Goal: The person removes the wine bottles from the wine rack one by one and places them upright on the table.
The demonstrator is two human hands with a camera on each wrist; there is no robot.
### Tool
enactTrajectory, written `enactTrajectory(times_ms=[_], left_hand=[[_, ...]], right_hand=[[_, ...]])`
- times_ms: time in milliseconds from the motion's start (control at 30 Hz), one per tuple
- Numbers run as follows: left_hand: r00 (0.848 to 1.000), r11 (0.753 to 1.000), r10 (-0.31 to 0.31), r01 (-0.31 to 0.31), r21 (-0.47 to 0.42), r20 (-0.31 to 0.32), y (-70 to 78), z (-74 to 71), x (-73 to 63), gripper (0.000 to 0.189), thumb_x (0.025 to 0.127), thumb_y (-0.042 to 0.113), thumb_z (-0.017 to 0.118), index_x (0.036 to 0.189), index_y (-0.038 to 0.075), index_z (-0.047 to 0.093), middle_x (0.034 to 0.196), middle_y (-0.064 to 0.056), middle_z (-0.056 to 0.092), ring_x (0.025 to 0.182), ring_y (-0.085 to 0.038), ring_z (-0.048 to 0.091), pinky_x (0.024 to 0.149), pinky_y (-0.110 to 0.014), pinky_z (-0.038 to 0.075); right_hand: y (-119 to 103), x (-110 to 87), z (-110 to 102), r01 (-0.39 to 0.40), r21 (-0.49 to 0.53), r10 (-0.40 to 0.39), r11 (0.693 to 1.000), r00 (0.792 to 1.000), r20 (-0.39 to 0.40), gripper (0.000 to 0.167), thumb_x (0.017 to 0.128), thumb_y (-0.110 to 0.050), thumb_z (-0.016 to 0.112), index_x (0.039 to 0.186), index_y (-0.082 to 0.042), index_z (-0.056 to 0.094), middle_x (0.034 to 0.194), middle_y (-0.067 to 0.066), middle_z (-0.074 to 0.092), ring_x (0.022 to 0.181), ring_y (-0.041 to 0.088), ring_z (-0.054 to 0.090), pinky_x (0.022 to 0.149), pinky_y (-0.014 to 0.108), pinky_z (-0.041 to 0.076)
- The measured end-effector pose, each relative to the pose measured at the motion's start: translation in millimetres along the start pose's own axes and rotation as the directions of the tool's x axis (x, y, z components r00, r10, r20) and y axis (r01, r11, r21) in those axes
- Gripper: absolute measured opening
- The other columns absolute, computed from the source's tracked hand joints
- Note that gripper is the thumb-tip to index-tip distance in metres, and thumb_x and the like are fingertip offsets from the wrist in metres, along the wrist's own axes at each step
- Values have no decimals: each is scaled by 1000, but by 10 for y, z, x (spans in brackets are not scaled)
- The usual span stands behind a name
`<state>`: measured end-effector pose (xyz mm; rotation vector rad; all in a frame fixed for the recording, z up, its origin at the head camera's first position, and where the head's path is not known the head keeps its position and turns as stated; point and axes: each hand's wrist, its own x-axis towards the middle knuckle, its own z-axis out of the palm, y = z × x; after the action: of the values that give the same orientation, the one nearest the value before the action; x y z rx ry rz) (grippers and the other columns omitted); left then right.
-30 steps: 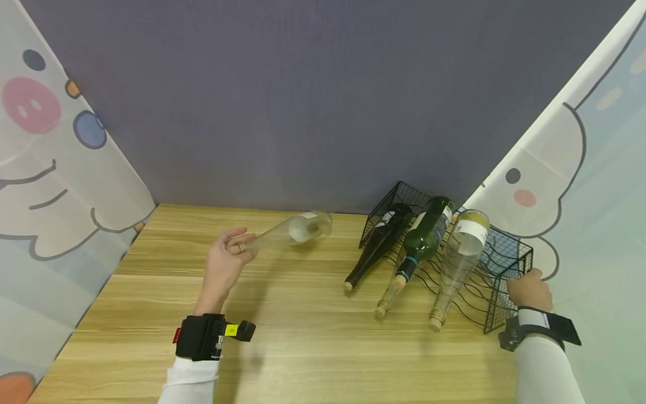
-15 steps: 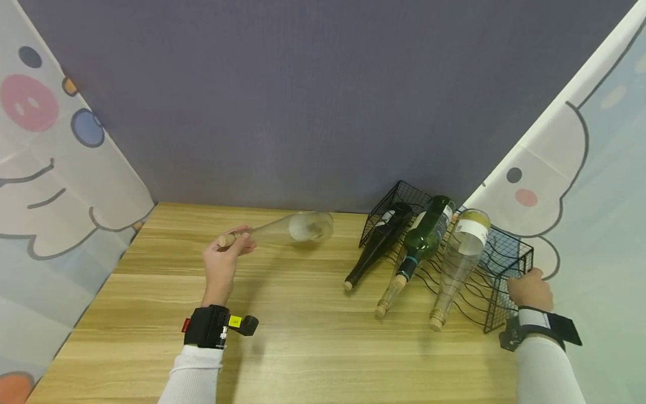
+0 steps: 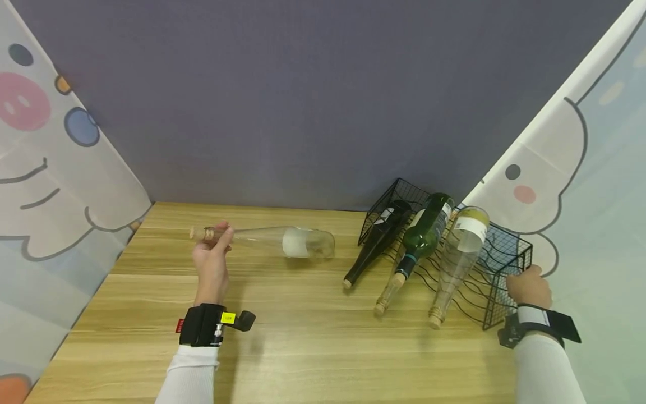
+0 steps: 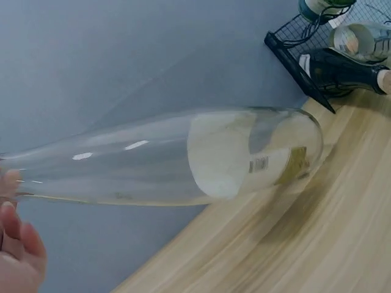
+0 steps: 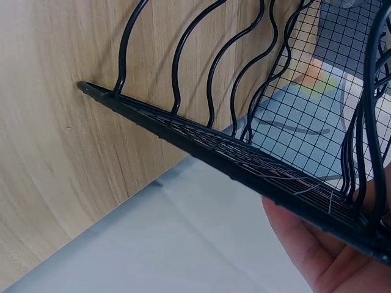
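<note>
My left hand (image 3: 212, 264) grips a clear glass bottle (image 3: 267, 238) by its neck. The bottle lies level, cork to the left and base to the right, close over the table; a white label (image 4: 221, 152) wraps its lower body. On the right, my right hand (image 3: 530, 288) holds the end panel of a black wire bottle rack (image 3: 504, 280); in the right wrist view its fingers (image 5: 299, 235) curl behind the top wire. Several corked bottles slant in the rack: a dark bottle (image 3: 375, 241), a green bottle (image 3: 423, 238) over a mostly hidden clear one, and a clear bottle (image 3: 461, 252) with a white label.
The wooden table (image 3: 303, 348) meets a grey-blue back wall (image 3: 303, 101). Cartoon-printed sheets flank it, one at the left (image 3: 55, 191) and one at the right (image 3: 595, 185). The rack's right end lies near the right sheet.
My left hand has moved slightly left and shifted its hold on the neck, so the cork now shows past the fingers. The bottle has turned to lie nearly level. My right hand keeps still.
</note>
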<state>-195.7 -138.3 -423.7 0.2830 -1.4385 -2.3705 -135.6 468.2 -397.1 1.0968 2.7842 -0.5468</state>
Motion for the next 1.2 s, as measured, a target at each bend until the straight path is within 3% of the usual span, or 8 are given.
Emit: enactTrajectory(times_ms=[67,167,233,333,567,800,1067,1200], left_hand=[[999,1000,-10,10,0,34,-5,-12,-7,11,94,18,67,100,13,59,100,4,64,92,-10,58,79,-20,47],[992,996,-34,44,-79,119,-16,-50,-17,12,97,20,61,100,13,53,102,1,70,103,-16,66,90,-28,56],[983,991,-42,64,-121,180,-22,-77,-22,10,99,19,58,101,12,51,104,-3,73,107,-20,68,91,-39,57],[969,987,-28,67,-149,247,-30,-102,-33,7,100,15,57,102,12,51,104,-6,74,109,-24,68,92,-44,57],[943,990,61,-15,-141,328,-45,-87,-57,6,101,5,51,104,11,51,104,-5,73,109,-22,67,92,-41,57],[897,983,174,-137,-120,406,-39,-43,-91,11,100,0,50,108,7,52,110,-8,70,116,-24,65,98,-41,54],[862,959,263,-282,-21,433,9,50,-141,13,99,1,54,110,6,51,115,-4,66,118,-18,63,102,-34,51],[838,935,286,-351,57,465,32,96,-184,17,98,-2,54,113,3,49,118,2,65,120,-13,59,105,-26,47]], right_hand=[[0,-11,-7,7,2,-7,1000,1000,-2,68,92,-18,37,139,24,13,120,52,39,105,63,50,77,60,49],[-5,-39,-14,14,3,-14,1000,1000,-5,67,92,-18,37,138,25,14,119,52,40,104,63,50,76,60,49],[-11,-56,-16,11,4,-11,1000,1000,-5,67,92,-18,37,138,25,14,119,52,40,104,63,51,76,59,49],[-13,-62,-15,6,5,-6,1000,1000,-7,67,93,-18,36,139,24,13,120,52,39,105,63,50,77,60,49],[10,-22,-5,8,7,-8,1000,1000,-3,67,93,-18,37,139,24,13,120,52,39,105,63,49,78,61,49],[13,1,7,4,10,-4,1000,1000,0,68,93,-18,35,140,24,13,123,52,38,108,63,49,79,61,49],[12,-29,2,15,13,-15,1000,1000,-2,68,93,-18,35,140,24,12,123,52,38,109,64,47,83,63,48],[21,-25,-5,25,12,-25,1000,1000,-3,68,92,-18,36,139,25,12,122,53,38,107,64,48,81,62,48]])
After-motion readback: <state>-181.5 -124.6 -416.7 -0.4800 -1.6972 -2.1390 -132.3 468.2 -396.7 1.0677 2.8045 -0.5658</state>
